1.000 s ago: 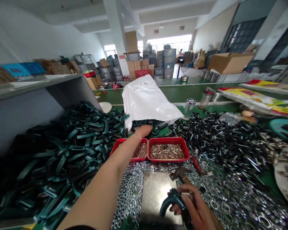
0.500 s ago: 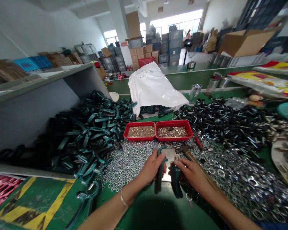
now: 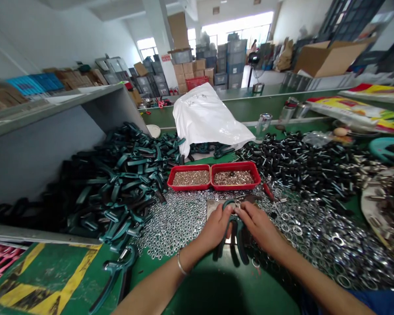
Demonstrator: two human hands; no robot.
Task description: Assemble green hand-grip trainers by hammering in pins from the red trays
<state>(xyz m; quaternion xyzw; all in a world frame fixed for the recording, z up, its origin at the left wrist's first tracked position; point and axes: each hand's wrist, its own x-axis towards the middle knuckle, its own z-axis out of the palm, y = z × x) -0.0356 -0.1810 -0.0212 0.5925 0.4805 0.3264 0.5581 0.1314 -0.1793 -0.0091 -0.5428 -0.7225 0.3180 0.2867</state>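
My left hand (image 3: pixel 216 227) and my right hand (image 3: pixel 258 225) meet over a small metal plate (image 3: pixel 213 204) on the green bench. Between them they pinch two dark green plastic handle pieces (image 3: pixel 233 236), joined at the top and hanging down toward me. A hammer's head (image 3: pixel 251 198) peeks out just behind my right fingers. Two red trays (image 3: pixel 213 176) of small metal parts sit just beyond the hands.
A big heap of green handle pieces (image 3: pixel 118 183) fills the left. Silver washers (image 3: pixel 174 218) cover the bench around the plate. Black-and-silver bolts (image 3: pixel 302 166) pile up on the right. A white bag (image 3: pixel 206 118) lies behind. One assembled gripper (image 3: pixel 114 275) rests near the front left.
My left hand came back from the far pile carrying a green piece. Both hands have brought the two pieces together over the plate, closer than half a second ago.
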